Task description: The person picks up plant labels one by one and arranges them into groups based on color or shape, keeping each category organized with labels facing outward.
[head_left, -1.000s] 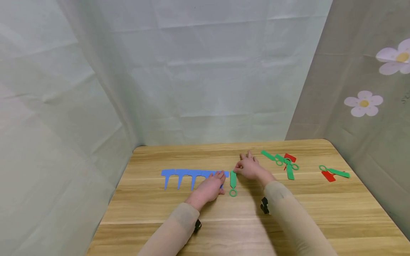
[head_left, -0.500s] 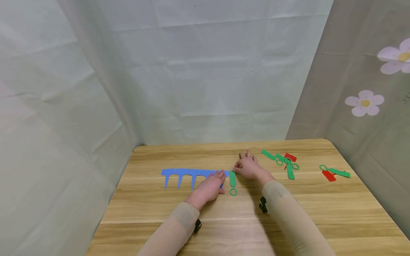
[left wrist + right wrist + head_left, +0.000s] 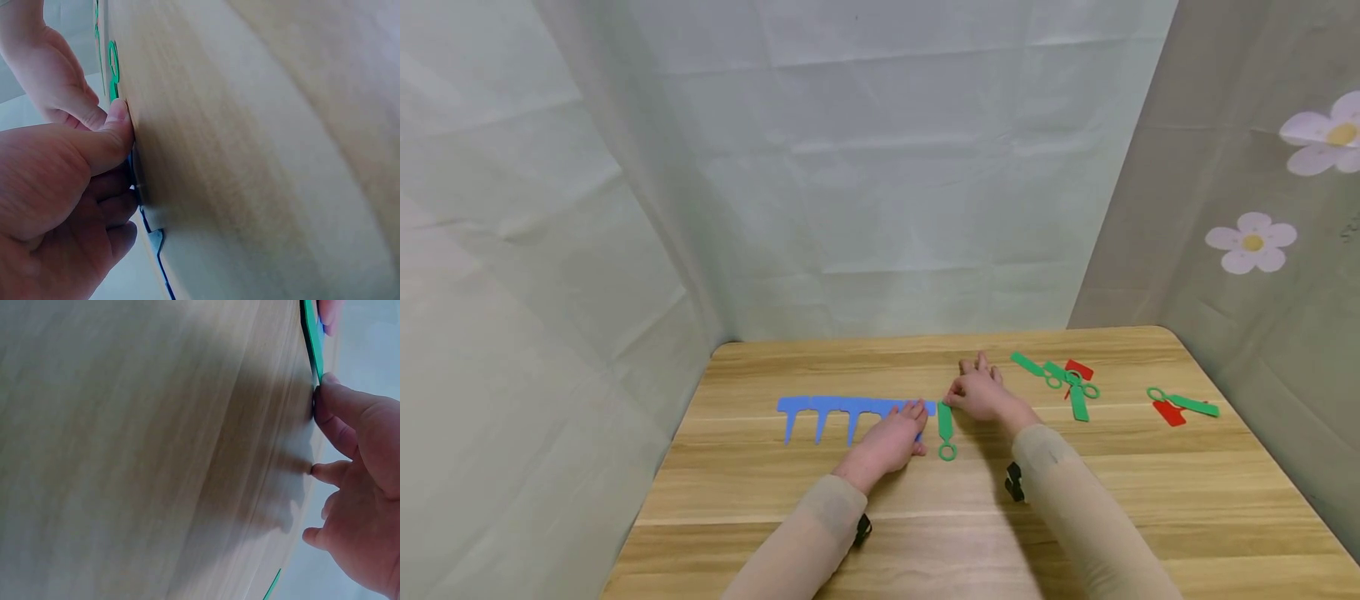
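Observation:
A row of several blue T-shaped plant labels point(image 3: 826, 403) lies edge to edge on the wooden table. My left hand point(image 3: 891, 438) rests on the row's right end, fingers laid over the labels and covering part of them. Just right of the row lies a flat green tag with a ring point(image 3: 945, 423), its ring towards me. My right hand point(image 3: 983, 390) pinches the far end of this tag between thumb and index finger, the other fingers spread. In the right wrist view the green tag point(image 3: 310, 337) reaches from my fingertips towards the left hand.
To the right lies a heap of green ring tags point(image 3: 1079, 402) with a red label point(image 3: 1081, 369) partly under it. Farther right, another green tag point(image 3: 1195, 406) crosses a red label point(image 3: 1168, 413). A pale cloth wall point(image 3: 887, 208) stands behind the table.
The far end of the pinched green tag has shifted very slightly left with my right hand. My left hand stays in place on the blue labels.

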Demonstrator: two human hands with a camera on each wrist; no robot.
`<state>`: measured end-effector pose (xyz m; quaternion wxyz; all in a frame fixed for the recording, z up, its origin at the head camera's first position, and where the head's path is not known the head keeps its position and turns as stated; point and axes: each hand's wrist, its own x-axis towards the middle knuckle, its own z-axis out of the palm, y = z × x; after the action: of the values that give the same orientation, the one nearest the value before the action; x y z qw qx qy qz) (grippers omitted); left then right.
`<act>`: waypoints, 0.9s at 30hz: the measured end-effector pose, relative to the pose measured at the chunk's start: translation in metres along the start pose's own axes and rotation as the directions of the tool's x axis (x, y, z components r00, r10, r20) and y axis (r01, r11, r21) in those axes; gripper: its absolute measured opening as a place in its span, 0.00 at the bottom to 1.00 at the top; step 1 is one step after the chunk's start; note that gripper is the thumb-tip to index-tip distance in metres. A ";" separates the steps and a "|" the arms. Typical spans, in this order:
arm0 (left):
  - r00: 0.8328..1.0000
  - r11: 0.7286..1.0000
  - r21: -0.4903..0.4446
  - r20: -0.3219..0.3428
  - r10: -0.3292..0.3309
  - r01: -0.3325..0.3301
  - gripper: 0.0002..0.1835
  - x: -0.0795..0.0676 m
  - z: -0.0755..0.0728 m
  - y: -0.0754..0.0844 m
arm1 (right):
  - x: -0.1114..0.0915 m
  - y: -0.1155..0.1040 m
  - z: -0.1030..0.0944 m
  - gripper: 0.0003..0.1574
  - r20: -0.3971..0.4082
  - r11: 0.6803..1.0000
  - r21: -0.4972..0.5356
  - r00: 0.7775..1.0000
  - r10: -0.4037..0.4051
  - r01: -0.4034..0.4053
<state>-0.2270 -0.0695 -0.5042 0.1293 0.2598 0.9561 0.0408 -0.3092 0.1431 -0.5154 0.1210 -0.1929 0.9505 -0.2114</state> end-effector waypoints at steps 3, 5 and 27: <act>1.000 1.000 0.000 -0.001 0.001 -0.001 0.37 0.000 0.000 0.000 | 0.001 0.000 0.001 0.15 0.002 1.000 0.000 1.000 0.015 -0.015; 1.000 1.000 0.003 -0.001 0.000 0.000 0.37 0.000 0.000 0.000 | 0.000 -0.001 0.002 0.16 0.003 1.000 0.004 1.000 0.021 -0.021; 1.000 1.000 0.006 0.000 -0.003 0.003 0.38 0.001 0.001 -0.001 | -0.002 -0.002 0.003 0.15 -0.015 0.999 0.025 0.999 0.034 -0.034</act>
<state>-0.2280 -0.0699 -0.5057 0.1288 0.2588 0.9566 0.0375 -0.3060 0.1414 -0.5168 0.1194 -0.1736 0.9519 -0.2224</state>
